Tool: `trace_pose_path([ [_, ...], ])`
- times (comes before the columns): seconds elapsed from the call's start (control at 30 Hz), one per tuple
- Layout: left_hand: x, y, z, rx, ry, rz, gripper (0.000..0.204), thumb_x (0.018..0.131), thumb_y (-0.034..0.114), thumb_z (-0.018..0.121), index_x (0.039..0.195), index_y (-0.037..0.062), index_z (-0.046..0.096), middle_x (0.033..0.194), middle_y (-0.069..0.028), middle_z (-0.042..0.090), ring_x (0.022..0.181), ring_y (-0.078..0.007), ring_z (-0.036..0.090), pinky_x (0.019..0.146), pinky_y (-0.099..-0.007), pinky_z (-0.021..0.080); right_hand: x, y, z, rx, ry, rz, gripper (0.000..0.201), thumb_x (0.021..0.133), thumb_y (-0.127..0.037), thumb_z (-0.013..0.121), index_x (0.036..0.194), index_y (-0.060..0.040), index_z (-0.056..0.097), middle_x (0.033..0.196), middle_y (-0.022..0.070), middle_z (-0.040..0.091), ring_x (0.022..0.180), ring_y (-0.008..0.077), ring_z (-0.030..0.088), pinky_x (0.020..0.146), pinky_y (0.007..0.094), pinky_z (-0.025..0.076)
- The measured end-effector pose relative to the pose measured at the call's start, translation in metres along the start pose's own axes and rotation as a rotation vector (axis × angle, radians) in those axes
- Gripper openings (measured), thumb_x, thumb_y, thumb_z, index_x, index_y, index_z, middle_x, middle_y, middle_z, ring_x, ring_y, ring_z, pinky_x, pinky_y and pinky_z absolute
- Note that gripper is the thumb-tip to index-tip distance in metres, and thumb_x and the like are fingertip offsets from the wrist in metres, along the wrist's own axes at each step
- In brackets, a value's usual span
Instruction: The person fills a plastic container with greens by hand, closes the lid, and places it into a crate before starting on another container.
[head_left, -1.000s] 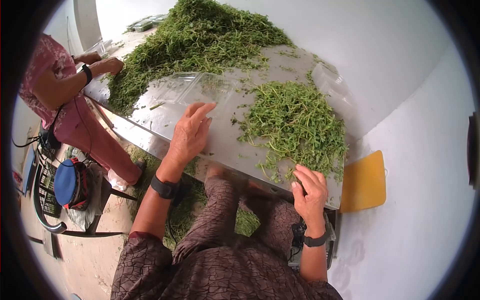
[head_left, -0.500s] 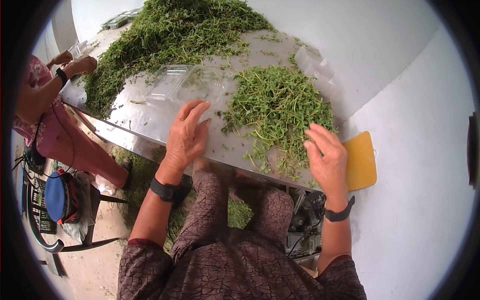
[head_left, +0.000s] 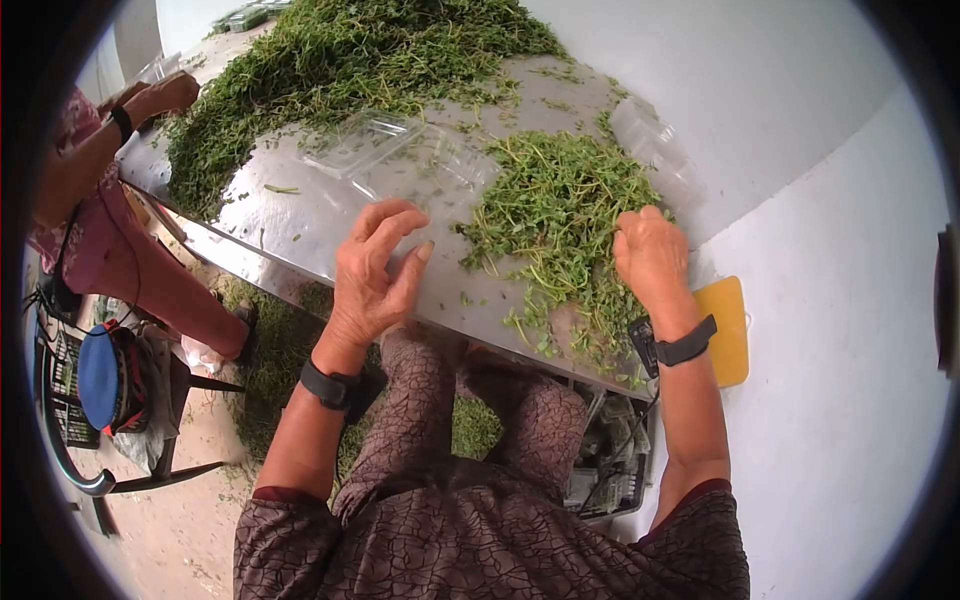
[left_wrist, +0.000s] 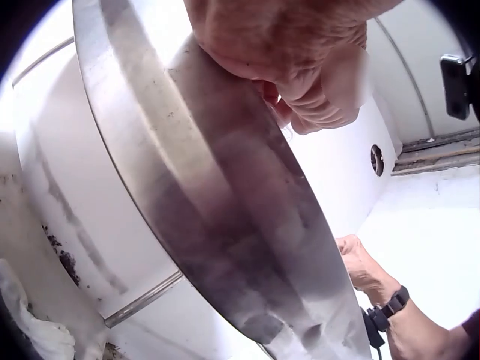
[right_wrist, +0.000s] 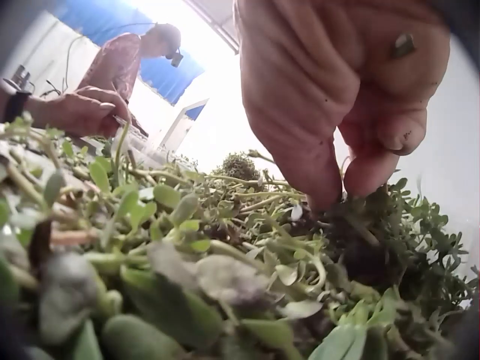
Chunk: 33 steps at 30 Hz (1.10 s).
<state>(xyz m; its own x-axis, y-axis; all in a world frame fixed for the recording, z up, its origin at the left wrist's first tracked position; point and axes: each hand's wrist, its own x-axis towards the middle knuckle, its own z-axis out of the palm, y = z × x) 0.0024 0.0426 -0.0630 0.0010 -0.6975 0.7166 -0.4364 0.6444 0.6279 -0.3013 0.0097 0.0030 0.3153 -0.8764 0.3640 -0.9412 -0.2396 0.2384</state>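
Note:
A loose pile of leafy green stems (head_left: 560,200) lies on the metal table (head_left: 480,305). My right hand (head_left: 655,262) is at the pile's right side; in the right wrist view that hand (right_wrist: 345,97) has its thumb and fingertips down among the stems (right_wrist: 247,217), pinching at them. My left hand (head_left: 375,275) hovers over the table's near edge, fingers loosely bent and holding nothing, with a clear plastic container (head_left: 370,145) beyond it. From below, the left wrist view shows the left hand (left_wrist: 300,60) above the metal edge (left_wrist: 225,187).
A larger heap of greens (head_left: 350,60) covers the back of the table. Another person (head_left: 110,220) stands at the left. Clear stacked containers (head_left: 655,145) stand behind the pile, and a yellow board (head_left: 728,325) is at the right. A chair (head_left: 180,400) holds a blue-topped item.
My right hand has lifted from the pile's near edge, moved away from me and come down on its right side. My left hand stays over the table edge, its thumb further from the fingers.

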Motion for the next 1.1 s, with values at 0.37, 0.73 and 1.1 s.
trace_pose_path([
  [0.37, -0.003, -0.004, -0.003, -0.059, 0.003, 0.027, 0.028, 0.071, 0.004, 0.064, 0.099, 0.0032, 0.063, 0.101, -0.0151, 0.060, 0.092, -0.0319, 0.061, 0.082, -0.0368, 0.049, 0.015, -0.003, -0.051, 0.433, 0.391, 0.053, 0.007, 0.078, -0.001, 0.060, 0.085, 0.0008, 0.062, 0.077, 0.0137, 0.064, 0.062, 0.0274, 0.062, 0.056, 0.0330, 0.048],
  [0.73, -0.004, -0.004, -0.002, -0.031, -0.030, 0.032, 0.027, 0.076, 0.011, 0.063, 0.101, 0.0024, 0.063, 0.103, -0.0158, 0.060, 0.096, -0.0311, 0.060, 0.084, -0.0376, 0.048, 0.033, -0.002, -0.090, 0.963, 0.620, 0.371, 0.011, 0.090, -0.005, 0.056, 0.092, 0.0052, 0.058, 0.084, 0.0105, 0.068, 0.062, 0.0104, 0.064, 0.049, 0.0197, 0.044],
  [1.1, -0.002, -0.003, -0.002, -0.036, -0.019, 0.064, 0.028, 0.071, 0.005, 0.065, 0.098, 0.0031, 0.062, 0.101, -0.0154, 0.060, 0.091, -0.0331, 0.060, 0.080, -0.0379, 0.049, 0.046, -0.011, -0.120, 1.406, 0.740, 0.224, 0.016, 0.095, -0.012, 0.049, 0.095, 0.0037, 0.054, 0.092, 0.0205, 0.066, 0.073, 0.0206, 0.068, 0.054, 0.0236, 0.052],
])
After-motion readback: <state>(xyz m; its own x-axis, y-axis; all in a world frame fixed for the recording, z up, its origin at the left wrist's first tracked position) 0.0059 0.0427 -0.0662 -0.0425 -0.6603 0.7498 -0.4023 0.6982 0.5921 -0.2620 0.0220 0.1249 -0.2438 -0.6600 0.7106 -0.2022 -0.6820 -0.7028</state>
